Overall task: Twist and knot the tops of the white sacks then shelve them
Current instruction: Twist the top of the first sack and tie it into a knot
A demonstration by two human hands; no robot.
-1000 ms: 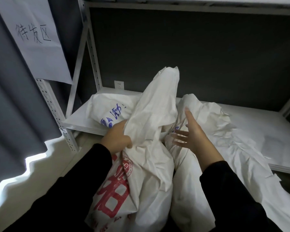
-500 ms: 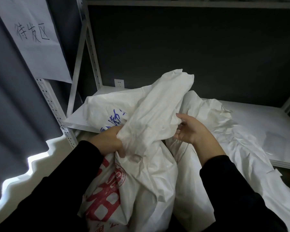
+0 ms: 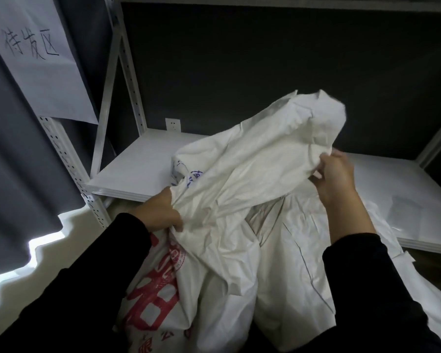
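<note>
A white woven sack with red print (image 3: 163, 289) stands in front of me, its long loose top (image 3: 265, 159) stretched up and to the right. My left hand (image 3: 161, 212) grips the gathered neck of this sack at its lower left. My right hand (image 3: 336, 177) pinches the far end of the top, pulling it to the right. A second white sack (image 3: 298, 263) lies to the right under the stretched top, partly hidden by it. Blue print shows on white sack cloth (image 3: 186, 174) behind my left hand.
A white metal shelf board (image 3: 138, 169) runs across behind the sacks, framed by perforated uprights (image 3: 69, 169). A paper sign with handwriting (image 3: 36, 54) hangs at the upper left. A dark wall backs the shelf, and a grey curtain hangs at the left.
My right hand went from open near the sack to gripping its top, then pulled it out to the right. The sack top has swung from upright to slanting rightward.
</note>
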